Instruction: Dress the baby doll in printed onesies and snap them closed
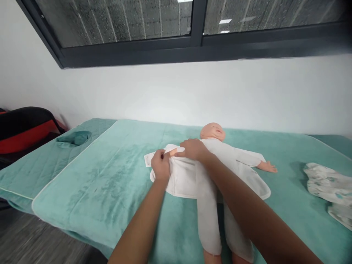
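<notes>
A baby doll (213,131) in a white cloth outfit lies on its back, head toward the wall. Spread under its body is a white baby garment (183,183), reaching out on both sides. My left hand (161,164) is closed on the garment's edge at the left of the doll. My right hand (194,149) pinches the doll's white sleeve near its cuff. Between my hands shows a bit of the doll's skin-coloured hand (173,151). The doll's other hand (266,167) lies stretched out to the right, palm bare. My right forearm crosses over the doll's body and legs.
A green padded massage bed (96,187) with a face hole (74,138) at its left end carries everything. A patterned white cloth diaper (330,185) lies at the right. Behind are a white wall and a dark-framed window (132,51). A red and black object (27,132) stands far left.
</notes>
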